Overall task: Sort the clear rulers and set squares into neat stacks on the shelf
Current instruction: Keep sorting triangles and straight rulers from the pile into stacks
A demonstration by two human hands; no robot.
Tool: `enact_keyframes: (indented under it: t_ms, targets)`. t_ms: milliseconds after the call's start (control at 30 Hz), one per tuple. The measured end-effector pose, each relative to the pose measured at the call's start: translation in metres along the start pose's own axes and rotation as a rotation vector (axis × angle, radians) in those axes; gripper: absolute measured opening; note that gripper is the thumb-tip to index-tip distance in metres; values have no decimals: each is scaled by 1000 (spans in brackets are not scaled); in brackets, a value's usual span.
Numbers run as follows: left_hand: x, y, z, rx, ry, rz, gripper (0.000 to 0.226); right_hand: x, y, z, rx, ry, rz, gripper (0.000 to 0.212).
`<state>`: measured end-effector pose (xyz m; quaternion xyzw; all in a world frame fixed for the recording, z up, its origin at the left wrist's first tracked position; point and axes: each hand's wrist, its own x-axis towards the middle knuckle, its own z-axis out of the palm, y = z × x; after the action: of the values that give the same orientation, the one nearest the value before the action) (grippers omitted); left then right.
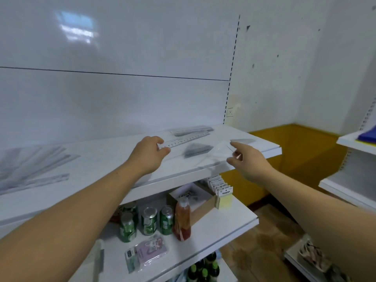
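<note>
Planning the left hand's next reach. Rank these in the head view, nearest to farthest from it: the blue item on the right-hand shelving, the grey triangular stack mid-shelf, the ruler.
1. ruler: gripped at its near end by the left hand.
2. grey triangular stack: just right of the hand, on the same shelf.
3. blue item: far right, on the separate shelving.

White top shelf [101,165]: bare stretch between fanned pile of clear plastic rulers [30,159] at left and left hand [148,154] pinching the long clear ruler [189,139]. Right end crowded: clear triangular set squares [198,150], right hand [252,161] at the front edge. White back panel [122,98] blocks the rear
</note>
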<state>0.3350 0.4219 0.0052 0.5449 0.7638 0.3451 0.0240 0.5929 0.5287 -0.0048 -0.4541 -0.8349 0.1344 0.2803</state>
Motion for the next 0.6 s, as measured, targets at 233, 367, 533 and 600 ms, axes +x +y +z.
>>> enact_keyframes:
  t_ms: [233, 367, 533, 600]
  targets:
    - [51, -4, 22, 74, -80, -76, 44, 51, 19, 21, -28, -63, -47, 55]
    - [82, -18, 31, 77, -104, -116, 42, 91, 14, 35, -13, -119, -96, 55]
    - [105, -25, 38, 36, -67, -154, 41, 124, 12, 52, 22, -191, -143, 53]
    - [111, -26, 40, 21, -58, -162, 40, 133, 12, 58, 38, -219, -167, 52]
